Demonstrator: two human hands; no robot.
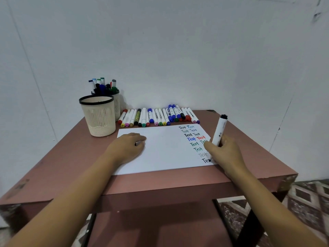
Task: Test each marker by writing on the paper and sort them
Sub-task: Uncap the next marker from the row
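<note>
Marker (219,131) in right hand (226,154) writes "Te", perhaps "Test", on paper (165,150).

Left hand (127,148) palm down, fingers curled under. Right hand (224,152) grips marker (219,131), writing hold. Both forearms stretched forward.

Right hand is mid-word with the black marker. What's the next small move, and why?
Probably finish the word: the right hand grips the black marker with its tip on the paper, and only "Te" shows below the finished "Test" lines. The left hand rests on it.
</note>
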